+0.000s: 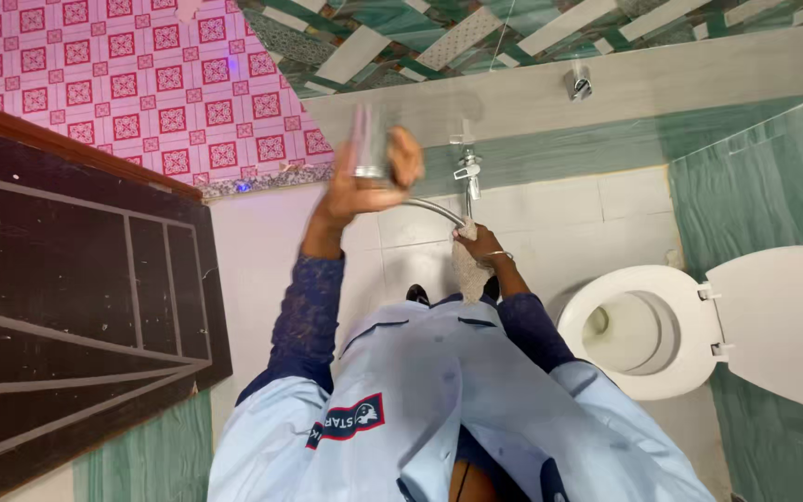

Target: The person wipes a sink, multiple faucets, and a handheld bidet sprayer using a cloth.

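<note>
The left hand is raised in front of the person, fingers curled round a shiny metal shower head with a cylindrical body; the hand and the head are both blurred, so the exact set of the fingers on it is hard to read, but the grip is closed about the lower end. From just below that hand a curved chrome hose runs down and to the right, towards the other hand.

The right hand sits lower and to the right of the left one, closed round a pale, speckled cleaning cloth that hangs down from the fist. This hand is pressed up against the base of a chrome wall tap, which stands directly above it on the pale grey tiled wall; the cloth appears to touch the tap's lower pipe. A thin bangle shows at the wrist.

Both arms wear dark blue patterned sleeves under a light blue uniform shirt.

Well to the right of the right hand stands a white toilet bowl with its white lid swung open. Well to the left of the left hand is a dark brown wooden door with grooved panel lines. Beyond the left hand lies a surface of pink and red patterned tiles.
</note>
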